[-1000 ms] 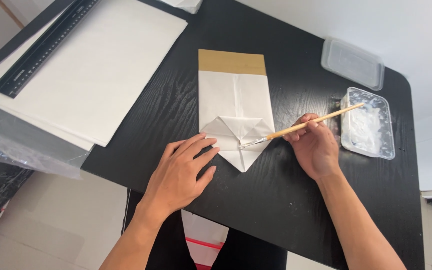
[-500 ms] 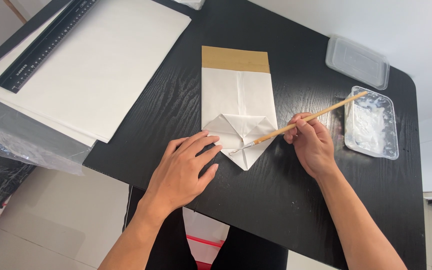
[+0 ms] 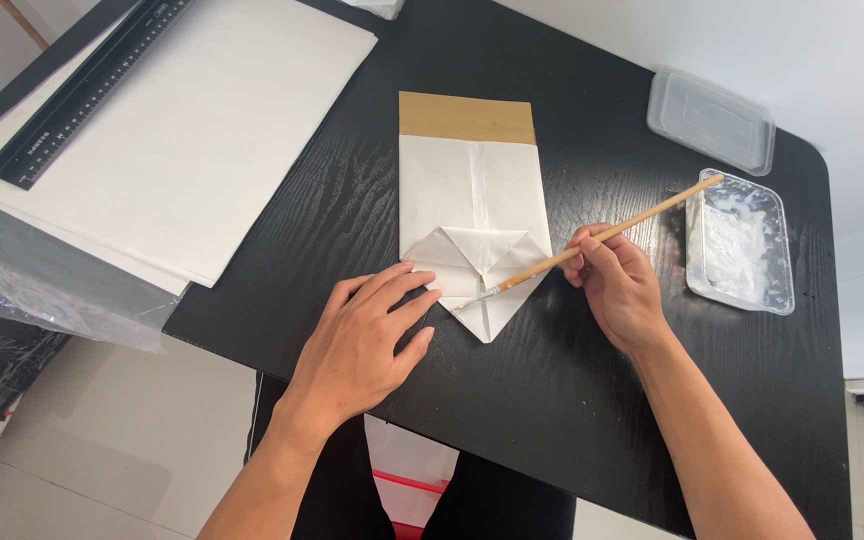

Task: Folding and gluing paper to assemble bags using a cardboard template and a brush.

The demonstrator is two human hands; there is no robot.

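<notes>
Left hand: the left hand [image 3: 362, 345] lies flat on the black table [image 3: 592, 400], fingers spread and holding nothing; its fingertips press the left edge of the folded paper
Right hand: the right hand [image 3: 620, 290] has its grip shut tight on a thin wooden brush [image 3: 592, 240], held like a pencil
Brush: it slants from far right down to near left, and its tip touches the pointed near end of the paper
Folded paper: the white folded paper [image 3: 474, 215] lies in the middle of the table, between the two hands, with a brown strip at its far end and a folded point at its near end
Glue tray: a clear tray [image 3: 742, 250] with white paste stands just right of the right hand
Lid: a clear lid [image 3: 712, 118] lies farther away, near the tray
Big sheets: big white sheets [image 3: 192, 140] lie on the far left, and a black ruler [image 3: 87, 95] rests on top of them
</notes>
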